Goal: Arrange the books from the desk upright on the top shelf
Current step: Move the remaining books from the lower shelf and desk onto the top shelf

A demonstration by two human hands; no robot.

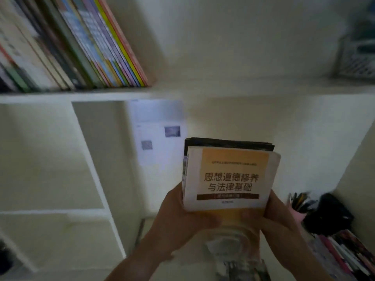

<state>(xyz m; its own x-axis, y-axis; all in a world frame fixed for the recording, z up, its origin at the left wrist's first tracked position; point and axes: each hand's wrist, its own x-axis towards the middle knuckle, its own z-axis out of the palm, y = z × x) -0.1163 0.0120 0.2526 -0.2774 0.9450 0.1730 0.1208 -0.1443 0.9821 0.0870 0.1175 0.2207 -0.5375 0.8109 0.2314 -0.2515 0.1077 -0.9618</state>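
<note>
Paper, painted board and plastic, mostly matt in the dim light.

The front book (229, 177) has a matt paper cover in cream and orange, its edges a little worn; the one behind it (229, 144) looks dark and slightly glossy. The shelf (81, 96) is smooth white painted board. The shelved books (85, 47) show thin coloured paper spines. The basket (357, 61) is pale latticed plastic. A printed paper sheet (158, 130) lies flat on the wall.

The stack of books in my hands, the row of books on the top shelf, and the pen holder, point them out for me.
stack of books (229, 177): head view, front cover.
row of books (81, 47): head view, leaning spines.
pen holder (298, 211): head view, pink body.
</note>
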